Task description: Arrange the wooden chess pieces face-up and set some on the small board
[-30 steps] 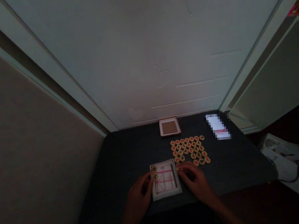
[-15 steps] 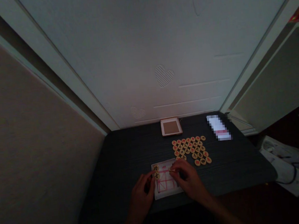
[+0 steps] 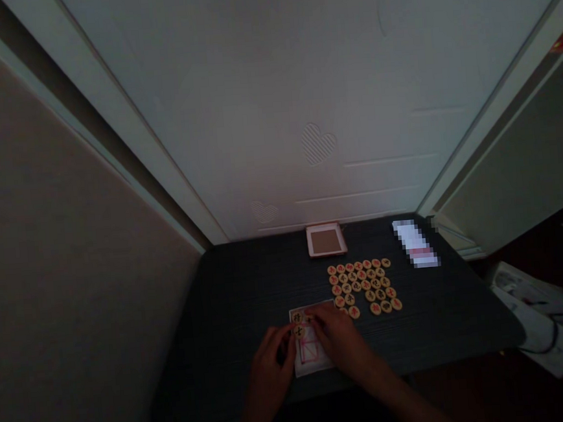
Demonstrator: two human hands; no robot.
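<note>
A shallow white box lid [image 3: 317,367] with red lines drawn inside lies near the table's front edge. Two round xiangqi pieces with black characters, an upper piece [image 3: 297,316] and a lower piece [image 3: 299,331], sit at its left side. My left hand [image 3: 270,361] is closed at the lid's left wall, its index fingertip reaching in beside the lower piece. Over the lid, my right hand [image 3: 341,336] pinches a third xiangqi piece [image 3: 309,319] just right of the upper one. Those fingers partly cover that piece and hide the lid's right part.
Several xiangqi pieces [image 3: 361,275], red and black, lie in rows right of the lid on the dark table [image 3: 229,293]. Behind them stands a shallow box part with a brown inside [image 3: 326,241]. A blurred phone-like object [image 3: 415,244] lies at the far right.
My right hand has moved left across the lid, bringing its piece beside the upper black one. My left hand stays at the lid's left wall. The whole view has shifted slightly.
</note>
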